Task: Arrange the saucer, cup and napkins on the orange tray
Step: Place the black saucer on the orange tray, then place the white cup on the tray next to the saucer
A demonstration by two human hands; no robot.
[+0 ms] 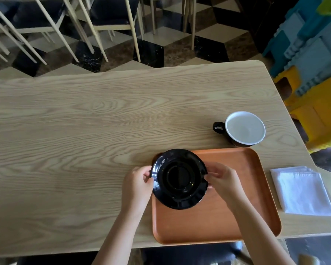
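A glossy black saucer [179, 178] is held over the far left corner of the orange tray [243, 188]. My left hand [139, 185] grips its left rim and my right hand [221, 178] grips its right rim. Whether the saucer rests on the tray or hovers just above it I cannot tell. A black cup [243, 129] with a white inside stands upright on the table beyond the tray, its handle pointing left. A stack of white napkins [302, 191] lies on the table just right of the tray.
The light wooden table [75, 140] stretches far to the left. Its right edge runs close to the napkins. Chairs [103, 20] stand on the chequered floor beyond. Blue and yellow crates [313, 64] are stacked at the right.
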